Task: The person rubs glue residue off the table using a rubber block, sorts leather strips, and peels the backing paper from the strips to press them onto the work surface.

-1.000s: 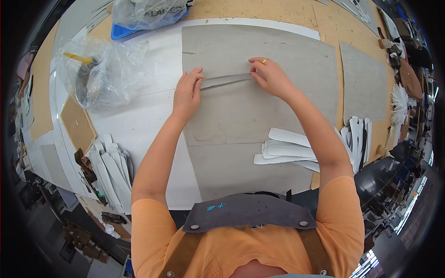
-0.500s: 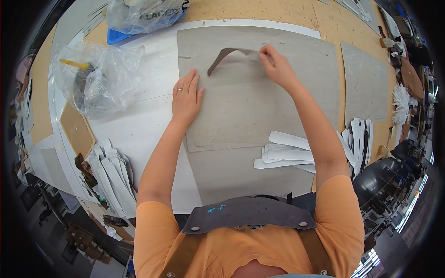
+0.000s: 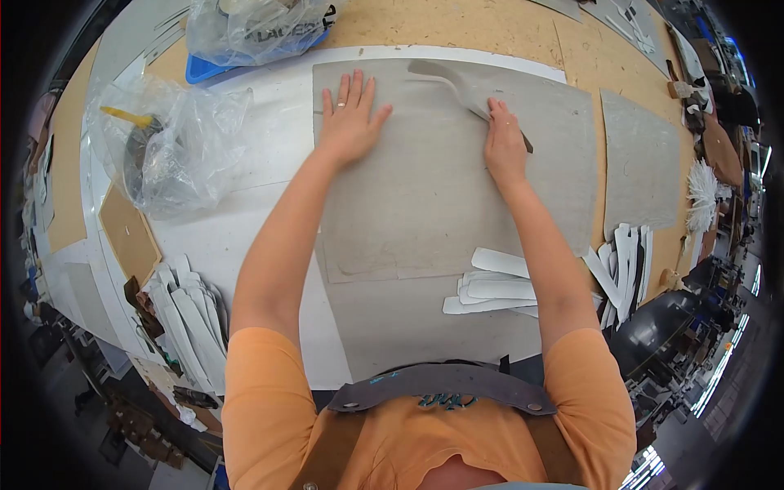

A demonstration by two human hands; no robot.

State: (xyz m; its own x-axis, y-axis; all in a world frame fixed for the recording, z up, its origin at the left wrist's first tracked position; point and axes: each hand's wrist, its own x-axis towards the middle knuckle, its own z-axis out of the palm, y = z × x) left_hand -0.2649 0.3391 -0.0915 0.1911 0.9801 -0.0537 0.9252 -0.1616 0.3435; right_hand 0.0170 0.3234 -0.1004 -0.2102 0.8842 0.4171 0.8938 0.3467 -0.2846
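Note:
My left hand (image 3: 350,122) lies flat with its fingers spread on the upper left of a large grey sheet (image 3: 420,192). My right hand (image 3: 505,145) is closed on a narrow, curved grey strip (image 3: 433,72) over the sheet's upper right part. One end of the strip reaches up and left from my fingers, and a short dark end sticks out to the right of the hand. How the fingertips grip it is partly hidden.
White strips (image 3: 494,287) lie fanned beside my right forearm, with more white strips (image 3: 627,265) farther right. Another stack of white strips (image 3: 192,306) is at left. A clear plastic bag (image 3: 184,167) holds a yellow-handled item. A blue tray (image 3: 206,69) carries another bag.
My right hand has moved right and down with the strip, which has turned to slant down to the right. My left hand has shifted up and right, its fingers spreading wider.

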